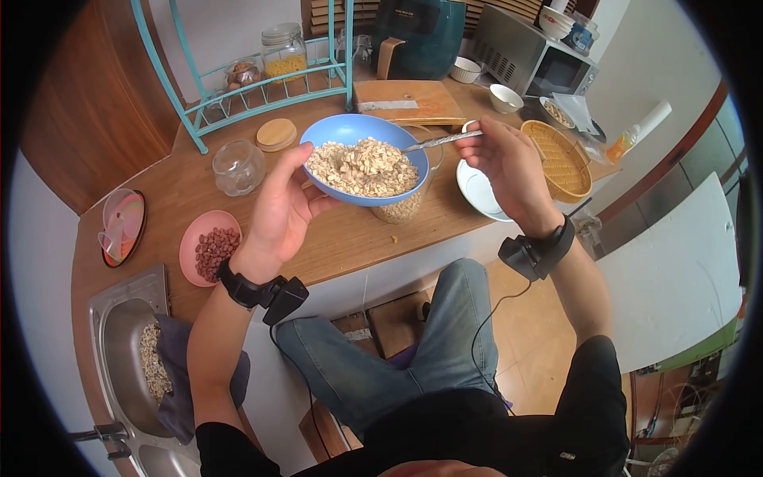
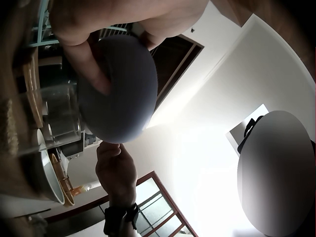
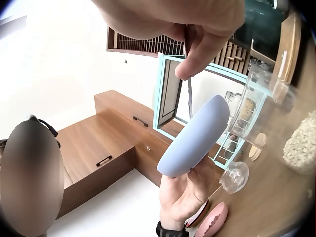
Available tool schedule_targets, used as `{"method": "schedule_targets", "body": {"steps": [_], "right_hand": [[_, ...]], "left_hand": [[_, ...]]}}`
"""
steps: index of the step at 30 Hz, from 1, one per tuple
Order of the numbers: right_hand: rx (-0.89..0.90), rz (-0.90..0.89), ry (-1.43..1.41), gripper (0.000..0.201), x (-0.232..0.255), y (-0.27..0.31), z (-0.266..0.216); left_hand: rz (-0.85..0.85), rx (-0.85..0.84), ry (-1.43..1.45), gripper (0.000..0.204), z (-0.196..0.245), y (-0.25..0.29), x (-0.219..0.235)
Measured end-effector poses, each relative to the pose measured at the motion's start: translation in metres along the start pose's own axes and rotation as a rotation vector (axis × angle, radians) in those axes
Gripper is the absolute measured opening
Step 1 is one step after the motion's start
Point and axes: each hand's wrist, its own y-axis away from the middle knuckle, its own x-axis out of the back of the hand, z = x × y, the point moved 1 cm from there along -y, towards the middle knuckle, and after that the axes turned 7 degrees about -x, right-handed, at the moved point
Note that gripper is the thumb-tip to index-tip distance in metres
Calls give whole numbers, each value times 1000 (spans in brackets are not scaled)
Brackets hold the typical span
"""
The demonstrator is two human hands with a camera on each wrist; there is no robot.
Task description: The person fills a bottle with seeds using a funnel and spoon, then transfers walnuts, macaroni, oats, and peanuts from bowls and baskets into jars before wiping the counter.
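- The blue bowl (image 1: 342, 127) is held up in the air over the brown counter (image 1: 334, 253) by the left hand (image 1: 284, 208).
- The bowl is gripped at its side, with the thumb put on the rim and the other fingers tucked underneath, so the hand is closed about as far as the bowl lets it.
- Lots of dry oats (image 1: 367, 168) are held in the bowl (a big heap is seen in the middle).
- A shiny spoon (image 1: 445, 140) is pinched by its handle in the right hand (image 1: 513, 171), with the thumb and fingers closed on it.
- The low end of the spoon is hidden by the oats.
- A tall glass jar (image 2: 59, 118) with more oats inside is seen on the counter, near the bowl and lower down.
- A white plate (image 1: 481, 191) is set near the jar, and a woven basket (image 1: 571, 181) is placed just beside the plate.
- On the left, red nuts or beans (image 1: 216, 251) are held in a pink bowl (image 1: 189, 248); which of the two cannot be told.
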Motion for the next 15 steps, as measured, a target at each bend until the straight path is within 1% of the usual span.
{"method": "schedule_targets", "body": {"steps": [8, 15], "right_hand": [[71, 44, -21, 26, 16, -9, -13], [134, 148, -20, 27, 42, -18, -23]], "left_hand": [[58, -15, -25, 52, -1, -1, 4], [212, -74, -14, 55, 0, -3, 8]]}}
